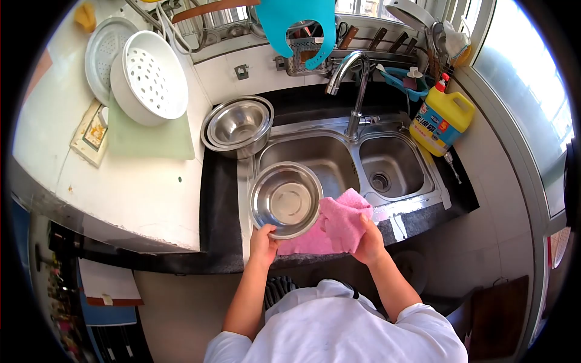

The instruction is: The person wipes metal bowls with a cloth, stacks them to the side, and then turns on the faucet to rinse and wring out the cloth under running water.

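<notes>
My left hand grips the near rim of a shiny steel bowl, its thumb over the edge. The bowl is tilted toward me over the left part of the large sink basin, and its inside looks empty. To the right of the bowl, my right hand is closed on a pink cloth. The cloth bunches up beside the bowl's right rim, and pink fabric also extends below the bowl along the counter's front edge. My right fingers are partly hidden by the cloth.
Nested steel bowls stand left of the sink. A chrome faucet rises behind it, with a small basin at right. A yellow detergent jug stands at the right back. White colanders hang on the left; a teal bib hangs above.
</notes>
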Motion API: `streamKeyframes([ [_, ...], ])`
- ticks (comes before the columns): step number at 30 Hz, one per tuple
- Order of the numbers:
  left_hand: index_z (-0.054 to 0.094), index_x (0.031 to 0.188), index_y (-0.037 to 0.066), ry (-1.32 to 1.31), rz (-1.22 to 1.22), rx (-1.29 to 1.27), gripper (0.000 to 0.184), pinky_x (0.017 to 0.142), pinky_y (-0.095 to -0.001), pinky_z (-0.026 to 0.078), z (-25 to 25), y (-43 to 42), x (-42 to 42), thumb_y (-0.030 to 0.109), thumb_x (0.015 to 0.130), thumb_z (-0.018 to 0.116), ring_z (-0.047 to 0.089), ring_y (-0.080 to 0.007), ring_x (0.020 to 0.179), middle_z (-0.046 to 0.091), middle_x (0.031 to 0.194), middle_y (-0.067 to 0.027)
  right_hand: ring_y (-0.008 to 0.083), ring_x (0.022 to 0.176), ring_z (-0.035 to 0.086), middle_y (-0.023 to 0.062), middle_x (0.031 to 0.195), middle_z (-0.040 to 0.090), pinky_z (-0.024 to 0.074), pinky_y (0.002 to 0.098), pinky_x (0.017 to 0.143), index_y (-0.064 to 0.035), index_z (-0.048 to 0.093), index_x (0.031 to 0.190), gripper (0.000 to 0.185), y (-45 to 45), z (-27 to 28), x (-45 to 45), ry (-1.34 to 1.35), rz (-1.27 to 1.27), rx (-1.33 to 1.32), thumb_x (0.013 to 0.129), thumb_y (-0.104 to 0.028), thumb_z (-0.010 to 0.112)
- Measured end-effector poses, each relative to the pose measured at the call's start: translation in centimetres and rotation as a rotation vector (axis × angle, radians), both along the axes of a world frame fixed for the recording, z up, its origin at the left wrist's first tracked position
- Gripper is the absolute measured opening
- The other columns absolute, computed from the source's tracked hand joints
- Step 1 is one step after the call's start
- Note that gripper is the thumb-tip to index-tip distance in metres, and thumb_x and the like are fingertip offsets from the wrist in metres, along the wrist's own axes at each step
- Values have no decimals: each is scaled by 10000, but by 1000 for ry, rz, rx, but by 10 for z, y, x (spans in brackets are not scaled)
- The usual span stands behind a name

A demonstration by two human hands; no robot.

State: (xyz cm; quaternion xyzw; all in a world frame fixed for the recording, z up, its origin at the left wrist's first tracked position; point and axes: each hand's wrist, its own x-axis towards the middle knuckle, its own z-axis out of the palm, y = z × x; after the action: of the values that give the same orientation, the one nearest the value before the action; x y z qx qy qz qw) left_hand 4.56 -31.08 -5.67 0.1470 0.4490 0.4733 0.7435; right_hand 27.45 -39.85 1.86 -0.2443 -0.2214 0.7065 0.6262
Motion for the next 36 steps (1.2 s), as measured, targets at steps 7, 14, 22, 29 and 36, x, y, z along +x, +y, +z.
streamKeyframes([
  [7, 474, 1085, -3, -6, -31, 169, 290, 796, -365, 528, 47, 66, -12, 47, 799, 468, 590, -234, 882, 565, 986, -132, 264, 1104, 505, 143, 1194, 506, 411, 377, 931, -15, 364, 1268, 675, -3, 3, 4, -23, -44, -39, 801, -448, 587],
  [14, 438, 1094, 3, 231, 109, 346, 302, 809, -380, 540, 84, 194, -28, 28, 806, 525, 571, -229, 873, 521, 999, -124, 290, 1131, 480, 151, 1235, 480, 399, 394, 943, -26, 342, 1295, 630, -22, -14, 6, 31, -159, -161, 838, -406, 550],
  [22, 396, 1150, -12, 622, 163, 315, 389, 685, -378, 568, 76, 285, -30, 63, 796, 538, 593, -248, 801, 507, 1050, -145, 301, 1081, 506, 162, 1198, 495, 414, 426, 916, -22, 350, 1286, 657, -37, -28, 9, 10, -256, -209, 816, -439, 545],
  [29, 297, 1236, -37, 680, 86, 330, 515, 608, -393, 561, 53, 314, -36, 39, 778, 521, 619, -265, 624, 550, 958, -200, 302, 1055, 518, 168, 1180, 499, 430, 435, 887, -3, 352, 1294, 709, -34, -30, 8, -4, -317, -209, 808, -486, 534],
  [36, 410, 1144, -80, 1400, -149, 301, 473, 620, -376, 543, 56, 306, -45, 177, 781, 571, 656, -310, 745, 620, 896, -233, 303, 1059, 519, 177, 1184, 497, 417, 426, 910, 8, 335, 1305, 723, -27, -33, 2, -7, -296, -270, 814, -487, 526],
])
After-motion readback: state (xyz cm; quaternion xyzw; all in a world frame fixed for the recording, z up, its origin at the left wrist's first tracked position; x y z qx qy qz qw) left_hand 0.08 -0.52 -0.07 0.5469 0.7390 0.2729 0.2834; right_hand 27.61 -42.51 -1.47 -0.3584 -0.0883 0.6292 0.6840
